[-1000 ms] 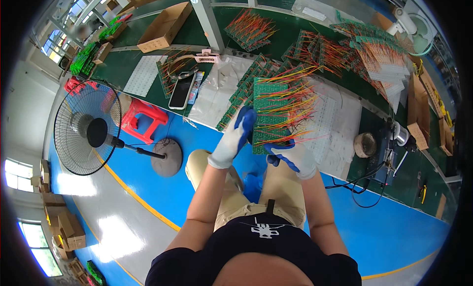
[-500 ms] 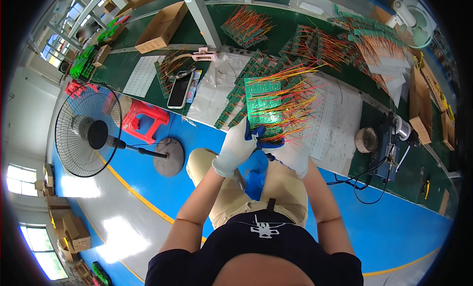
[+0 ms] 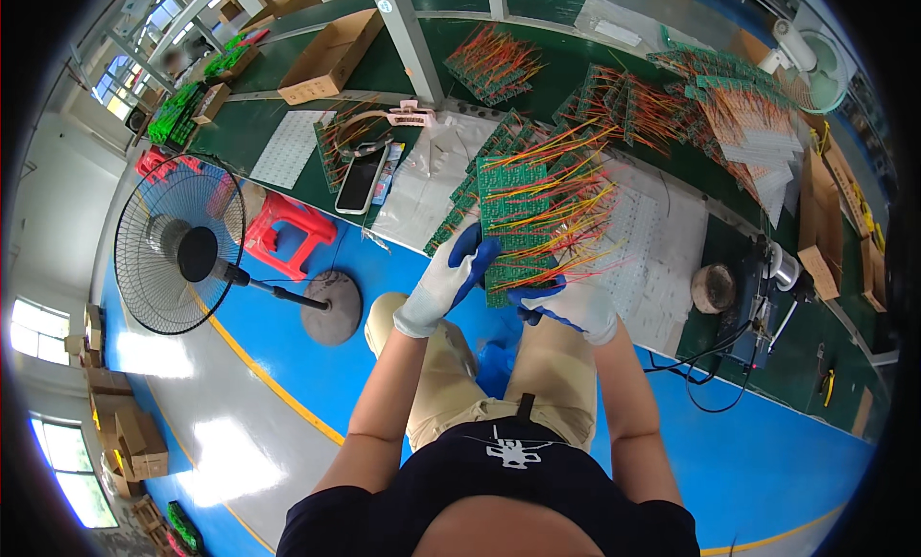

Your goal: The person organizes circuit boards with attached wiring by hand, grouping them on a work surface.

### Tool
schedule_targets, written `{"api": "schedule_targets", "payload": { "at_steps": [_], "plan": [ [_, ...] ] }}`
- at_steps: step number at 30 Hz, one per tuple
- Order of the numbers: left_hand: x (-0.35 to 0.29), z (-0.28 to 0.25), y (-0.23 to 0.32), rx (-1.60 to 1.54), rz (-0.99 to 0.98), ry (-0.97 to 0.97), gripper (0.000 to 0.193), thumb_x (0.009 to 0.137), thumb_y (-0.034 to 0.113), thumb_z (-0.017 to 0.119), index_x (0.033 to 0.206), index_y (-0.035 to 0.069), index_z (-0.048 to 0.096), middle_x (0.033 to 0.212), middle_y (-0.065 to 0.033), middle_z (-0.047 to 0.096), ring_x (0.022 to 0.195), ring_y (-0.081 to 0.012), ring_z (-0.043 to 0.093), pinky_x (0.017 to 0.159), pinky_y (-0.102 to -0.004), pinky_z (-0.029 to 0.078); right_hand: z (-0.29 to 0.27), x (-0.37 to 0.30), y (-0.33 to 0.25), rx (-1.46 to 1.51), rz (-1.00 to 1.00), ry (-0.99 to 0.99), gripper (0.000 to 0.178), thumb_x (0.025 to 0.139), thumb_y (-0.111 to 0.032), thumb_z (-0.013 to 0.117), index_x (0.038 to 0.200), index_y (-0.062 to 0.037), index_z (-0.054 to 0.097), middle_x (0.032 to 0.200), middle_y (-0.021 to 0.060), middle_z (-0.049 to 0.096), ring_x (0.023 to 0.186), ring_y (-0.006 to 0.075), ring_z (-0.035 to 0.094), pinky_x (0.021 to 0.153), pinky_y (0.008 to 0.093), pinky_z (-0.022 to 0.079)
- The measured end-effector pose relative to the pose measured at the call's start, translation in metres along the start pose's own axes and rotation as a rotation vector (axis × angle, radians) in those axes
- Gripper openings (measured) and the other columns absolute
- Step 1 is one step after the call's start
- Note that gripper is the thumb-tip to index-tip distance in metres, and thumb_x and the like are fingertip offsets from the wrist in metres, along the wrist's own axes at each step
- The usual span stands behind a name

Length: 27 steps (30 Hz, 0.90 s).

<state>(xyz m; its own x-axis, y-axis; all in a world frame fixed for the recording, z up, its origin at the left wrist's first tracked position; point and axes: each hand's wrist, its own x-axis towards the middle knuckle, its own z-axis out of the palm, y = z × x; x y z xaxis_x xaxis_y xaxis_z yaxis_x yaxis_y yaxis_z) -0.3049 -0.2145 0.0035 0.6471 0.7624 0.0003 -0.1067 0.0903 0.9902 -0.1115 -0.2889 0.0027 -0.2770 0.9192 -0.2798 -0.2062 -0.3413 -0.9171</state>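
A green circuit board [image 3: 518,221] bristling with red, orange and yellow wires is held up above my lap, in front of the green workbench [image 3: 288,106]. My left hand [image 3: 449,279], in a white glove with blue fingertips, grips the board's left lower edge. Gloved the same way, my right hand [image 3: 568,306] holds the board's bottom right corner from below. More wired boards lie in a row on the white sheets [image 3: 432,183] just behind the held one.
A phone [image 3: 361,181], coiled cable and cardboard box [image 3: 331,53] sit on the bench at left. Stacks of wired boards [image 3: 729,106] fill the right side, with a tape roll [image 3: 712,288] nearby. A standing fan [image 3: 182,245] and red stool [image 3: 288,233] are on the blue floor.
The board has been lifted and shifted slightly, and my right hand has moved from its lower middle to the bottom right corner. My left hand keeps its grip on the left edge.
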Motion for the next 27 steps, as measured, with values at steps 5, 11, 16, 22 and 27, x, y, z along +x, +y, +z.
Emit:
{"api": "schedule_targets", "payload": {
  "at_steps": [5, 11, 16, 22, 27],
  "plan": [
    [0.01, 0.019, 0.007, 0.263, 0.248, 0.23, 0.027, 0.093, 0.012, 0.049, 0.114, -0.007, 0.053, 0.101, -0.006, 0.06, 0.091, -0.0091, 0.049, 0.083, -0.0235, 0.041, 0.011, -0.008, -0.013, -0.258, -0.13, 0.11, 0.04, 0.076, -0.013, 0.072, 0.113, -0.0041, 0.059, 0.09, 0.0032, 0.066, 0.072, 0.0112, 0.06, 0.066, 0.0271, 0.05],
    [0.008, 0.033, 0.002, 0.688, 0.338, 0.508, 0.029, 0.079, -0.002, 0.055, 0.107, -0.007, 0.053, 0.09, -0.0195, 0.061, 0.075, -0.0202, 0.059, 0.071, -0.0289, 0.047, 0.021, 0.013, 0.012, -0.232, -0.363, 0.386, 0.04, 0.076, -0.017, 0.074, 0.111, -0.0058, 0.06, 0.098, 0.0025, 0.065, 0.083, 0.0133, 0.059, 0.077, 0.0313, 0.047],
    [0.012, 0.036, 0.001, 0.781, 0.2, 0.564, 0.03, 0.074, -0.004, 0.054, 0.104, -0.005, 0.054, 0.083, -0.022, 0.06, 0.07, -0.0348, 0.058, 0.066, -0.0322, 0.047, 0.03, 0.024, 0.023, -0.592, -0.616, 0.632, 0.035, 0.075, -0.019, 0.072, 0.107, -0.0067, 0.062, 0.102, 0.0059, 0.066, 0.092, 0.0215, 0.06, 0.083, 0.0334, 0.045],
    [0.017, 0.035, -0.009, 0.818, 0.272, 0.638, 0.028, 0.073, 0.0, 0.058, 0.101, 0.001, 0.055, 0.081, -0.0193, 0.059, 0.071, -0.036, 0.058, 0.06, -0.0388, 0.046, 0.04, 0.023, 0.022, -0.978, -0.686, 0.765, 0.032, 0.077, -0.026, 0.07, 0.103, -0.0085, 0.066, 0.105, 0.0069, 0.066, 0.094, 0.0243, 0.061, 0.083, 0.0335, 0.045],
    [0.023, 0.024, 0.001, 0.337, 0.402, 0.342, 0.025, 0.086, 0.009, 0.057, 0.107, -0.005, 0.053, 0.083, -0.0048, 0.06, 0.073, -0.0121, 0.053, 0.065, -0.029, 0.047, 0.014, 0.019, 0.026, -0.443, -0.476, 0.477, 0.036, 0.078, -0.019, 0.07, 0.111, -0.0061, 0.062, 0.108, 0.0058, 0.065, 0.096, 0.0191, 0.06, 0.085, 0.0318, 0.046]
  ]
}}
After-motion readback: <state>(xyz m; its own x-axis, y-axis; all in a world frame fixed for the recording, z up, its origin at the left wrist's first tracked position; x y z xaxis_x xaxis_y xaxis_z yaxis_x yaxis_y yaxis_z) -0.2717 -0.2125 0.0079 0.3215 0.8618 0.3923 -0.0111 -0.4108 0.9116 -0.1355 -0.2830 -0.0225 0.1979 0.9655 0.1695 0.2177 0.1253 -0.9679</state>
